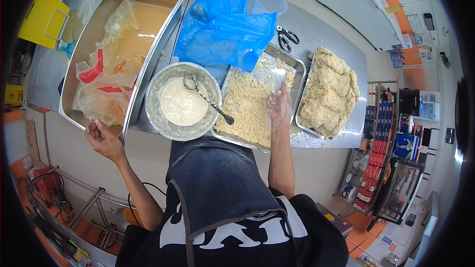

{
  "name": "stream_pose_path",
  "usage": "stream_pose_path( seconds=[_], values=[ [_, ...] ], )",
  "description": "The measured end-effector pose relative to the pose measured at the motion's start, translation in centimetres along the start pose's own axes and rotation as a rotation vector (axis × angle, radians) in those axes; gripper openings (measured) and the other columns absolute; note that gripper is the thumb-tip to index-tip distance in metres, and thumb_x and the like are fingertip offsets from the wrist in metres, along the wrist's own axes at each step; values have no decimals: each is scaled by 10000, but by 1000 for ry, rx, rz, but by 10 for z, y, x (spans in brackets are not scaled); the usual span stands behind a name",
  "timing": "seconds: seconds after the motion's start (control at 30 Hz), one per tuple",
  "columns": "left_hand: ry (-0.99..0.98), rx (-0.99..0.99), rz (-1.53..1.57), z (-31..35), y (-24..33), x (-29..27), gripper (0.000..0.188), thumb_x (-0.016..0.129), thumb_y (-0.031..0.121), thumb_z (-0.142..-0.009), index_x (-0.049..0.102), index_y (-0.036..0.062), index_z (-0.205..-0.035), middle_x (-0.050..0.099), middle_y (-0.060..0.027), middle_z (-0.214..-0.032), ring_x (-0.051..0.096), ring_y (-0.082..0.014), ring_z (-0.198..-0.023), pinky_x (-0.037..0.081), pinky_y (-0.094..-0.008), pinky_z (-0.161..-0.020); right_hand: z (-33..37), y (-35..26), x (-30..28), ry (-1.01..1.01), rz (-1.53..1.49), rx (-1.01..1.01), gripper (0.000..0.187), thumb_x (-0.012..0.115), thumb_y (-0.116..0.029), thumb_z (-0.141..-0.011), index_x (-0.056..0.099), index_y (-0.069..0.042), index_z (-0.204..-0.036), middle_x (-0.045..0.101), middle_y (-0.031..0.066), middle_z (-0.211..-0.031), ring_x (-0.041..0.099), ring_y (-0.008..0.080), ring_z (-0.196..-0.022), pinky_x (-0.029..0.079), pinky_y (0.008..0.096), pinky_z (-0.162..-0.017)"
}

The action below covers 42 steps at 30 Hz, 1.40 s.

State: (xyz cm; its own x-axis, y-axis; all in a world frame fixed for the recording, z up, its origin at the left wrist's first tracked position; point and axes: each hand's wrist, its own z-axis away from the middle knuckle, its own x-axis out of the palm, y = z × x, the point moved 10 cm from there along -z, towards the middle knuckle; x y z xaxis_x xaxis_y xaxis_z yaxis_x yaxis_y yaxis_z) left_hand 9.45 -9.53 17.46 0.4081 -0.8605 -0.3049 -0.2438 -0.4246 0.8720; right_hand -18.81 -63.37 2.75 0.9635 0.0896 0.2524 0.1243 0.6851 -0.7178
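Note:
My left hand (pixel 103 137) is at the near end of a deep steel pan (pixel 168 17), its fingers loosely curled and apart, with nothing visible in them. Cloudy orange-brown liquid and clear plastic bags (pixel 106 94) with red parts lie in that pan. Over a shallow steel tray (pixel 298 76) of pale crumbs (pixel 247 109), my right hand (pixel 279 108) is held with its thumb raised and fingers stretched, coated with pale residue; I see nothing in it. Between the hands stands a metal bowl (pixel 153 91) of creamy white batter (pixel 180 104). A spoon with a twisted handle (pixel 210 101) rests in it.
A crumpled blue plastic bag (pixel 217 39) overlaps the crumb tray's far edge. Behind are a clear plastic container (pixel 269 2) and black-handled scissors (pixel 287 38). To the right, a second tray is heaped with crumb-coated pieces (pixel 329 94). A yellow bin (pixel 43 17) stands far left.

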Motion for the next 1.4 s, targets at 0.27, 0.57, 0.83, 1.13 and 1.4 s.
stream_pose_path(
  seconds=[0.27, 0.57, 0.83, 1.13, 1.4],
  values=[
    [10, -1, -31, -2, 0, 0, 230, 596, 149, -1023, 561, -22, -1171, 632, -65, -951, 575, -116, -797, 491, -269, -736, -19, -4, -10, -25, 1076, -300, 275, 643, -394, -970, 663, -130, -1044, 612, 25, -785, 588, 186, -682, 442, 394, -581],
    [21, -1, -28, -1, 0, 0, 229, 592, 143, -1024, 559, -27, -1174, 635, -66, -958, 575, -110, -801, 497, -265, -725, 59, -14, 119, -213, 1567, -1321, 369, 684, -214, -877, 632, -22, -1188, 602, 253, -1051, 602, 407, -974, 495, 487, -877],
    [7, -47, -49, -1, -4, -2, 235, 587, 116, -1020, 544, -41, -1189, 631, -102, -1009, 612, -148, -912, 541, -264, -770, 41, 11, 131, -247, 1709, -1191, 532, 630, -266, -901, 520, -14, -1356, 534, 285, -1242, 540, 405, -1097, 446, 530, -942],
    [12, -44, -32, 0, -4, -2, 230, 582, 113, -1022, 545, -41, -1188, 627, -97, -1000, 608, -145, -901, 533, -264, -764, 1, 49, 125, -397, 1996, -1329, 407, 553, -158, -943, 548, -25, -1327, 603, 242, -1233, 594, 400, -1139, 520, 479, -886],
    [34, -35, -57, 0, 2, -3, 238, 592, 145, -1023, 558, -31, -1179, 627, -66, -957, 595, -113, -857, 505, -254, -751, -15, -2, 65, -369, 387, -439, 291, 651, -136, -950, 598, -28, -1216, 673, 127, -1042, 678, 248, -915, 584, 301, -665]
  ],
)
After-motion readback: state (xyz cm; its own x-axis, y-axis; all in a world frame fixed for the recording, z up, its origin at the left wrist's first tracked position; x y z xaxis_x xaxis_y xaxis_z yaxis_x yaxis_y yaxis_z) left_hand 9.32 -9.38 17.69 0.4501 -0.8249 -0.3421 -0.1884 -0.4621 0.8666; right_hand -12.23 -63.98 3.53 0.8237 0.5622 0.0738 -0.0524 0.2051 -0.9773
